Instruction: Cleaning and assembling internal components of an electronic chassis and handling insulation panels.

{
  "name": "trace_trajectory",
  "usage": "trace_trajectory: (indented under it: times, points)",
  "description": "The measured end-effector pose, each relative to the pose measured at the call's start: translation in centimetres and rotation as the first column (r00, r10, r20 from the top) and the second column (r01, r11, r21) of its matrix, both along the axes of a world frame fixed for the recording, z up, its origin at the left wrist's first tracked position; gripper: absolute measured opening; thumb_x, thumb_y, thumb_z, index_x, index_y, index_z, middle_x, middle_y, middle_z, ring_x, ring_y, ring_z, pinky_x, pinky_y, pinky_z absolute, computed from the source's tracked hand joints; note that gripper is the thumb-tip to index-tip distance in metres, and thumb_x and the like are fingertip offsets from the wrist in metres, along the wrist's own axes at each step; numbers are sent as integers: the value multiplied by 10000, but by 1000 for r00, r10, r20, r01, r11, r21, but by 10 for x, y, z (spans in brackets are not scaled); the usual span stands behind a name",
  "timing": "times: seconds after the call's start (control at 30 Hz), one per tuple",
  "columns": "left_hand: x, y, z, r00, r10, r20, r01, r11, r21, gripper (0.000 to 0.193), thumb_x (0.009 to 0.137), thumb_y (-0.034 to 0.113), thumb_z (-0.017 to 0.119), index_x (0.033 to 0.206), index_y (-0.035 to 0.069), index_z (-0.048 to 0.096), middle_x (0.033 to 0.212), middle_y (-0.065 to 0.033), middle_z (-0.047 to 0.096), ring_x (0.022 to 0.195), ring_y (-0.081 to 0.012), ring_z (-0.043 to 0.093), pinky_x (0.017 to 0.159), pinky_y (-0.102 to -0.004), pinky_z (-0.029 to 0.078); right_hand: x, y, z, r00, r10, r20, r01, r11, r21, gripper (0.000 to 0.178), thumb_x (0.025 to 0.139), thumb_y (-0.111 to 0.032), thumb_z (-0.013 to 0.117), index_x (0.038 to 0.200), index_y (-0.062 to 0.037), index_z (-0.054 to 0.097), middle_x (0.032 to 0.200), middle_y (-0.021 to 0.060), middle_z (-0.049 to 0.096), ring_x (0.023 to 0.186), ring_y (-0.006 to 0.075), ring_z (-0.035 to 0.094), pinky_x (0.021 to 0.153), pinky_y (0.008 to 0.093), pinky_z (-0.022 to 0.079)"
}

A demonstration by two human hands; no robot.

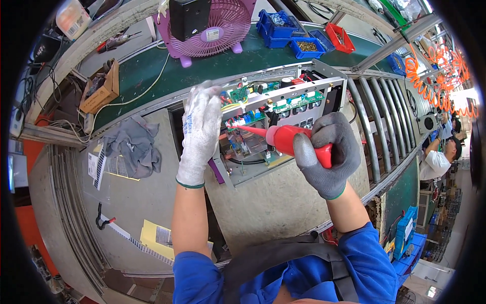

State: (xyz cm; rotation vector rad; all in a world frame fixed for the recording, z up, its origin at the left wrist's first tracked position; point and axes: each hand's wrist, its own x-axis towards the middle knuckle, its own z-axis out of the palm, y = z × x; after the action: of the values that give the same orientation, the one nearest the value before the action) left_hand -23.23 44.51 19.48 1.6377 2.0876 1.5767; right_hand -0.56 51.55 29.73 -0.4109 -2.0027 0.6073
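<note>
My right hand [331, 154], in a grey glove, is wrapped round a red squeeze bottle [287, 139]. The bottle lies tilted, its long tapered red nozzle [250, 129] pointing left over an open metal chassis [240, 175]. Inside the chassis are green circuit boards [298, 103], wires and components. At the chassis's left end is my left hand [200, 126], in a white glove, its fingers stretched out and close together. Its fingertips are near the far left corner of the boards; whether they touch anything cannot be made out.
A purple fan [217, 30] stands behind the chassis, with blue bins [276, 30] and a red bin [339, 38] of small parts to its right. Metal rollers [372, 126] lie right. At left are a grey cloth [134, 144], papers [157, 240] and a cardboard box [101, 88].
</note>
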Motion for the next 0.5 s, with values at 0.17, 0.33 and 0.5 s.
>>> trace_trajectory:
  times: [0.17, 0.33, 0.5]
  points:
    - [1, -2, 1, 998, -9, -62, 9, 1000, 7, 266, 1008, 156, 450, 1158, 11, 615, 1219, -197, 587, 1235, -395, 508, 1116, -488, 327, 2, 3, -3, 1000, -17, -23, 17, 1000, -2, 283, 705, 13, 800, 757, -76, 537, 765, 89, 559, 659, 203, 570, 584, 314, 459]
    - [-1, 0, -2, 1000, -9, -6, 9, 1000, 0, 251, 1004, 132, 457, 1161, 9, 609, 1235, -188, 589, 1239, -404, 508, 1124, -490, 324, 5, 2, -2, 1000, -10, 7, 10, 1000, -17, 234, 743, 35, 733, 765, -68, 524, 811, 92, 555, 689, 162, 524, 609, 289, 435]
    - [-1, -1, -1, 998, -3, 60, 2, 1000, 6, 265, 1006, 173, 472, 1170, 26, 620, 1255, -199, 587, 1261, -419, 488, 1112, -482, 343, 6, 5, -4, 1000, 0, 5, 0, 1000, 9, 231, 751, 29, 734, 773, -69, 525, 818, 88, 557, 692, 157, 522, 610, 285, 432]
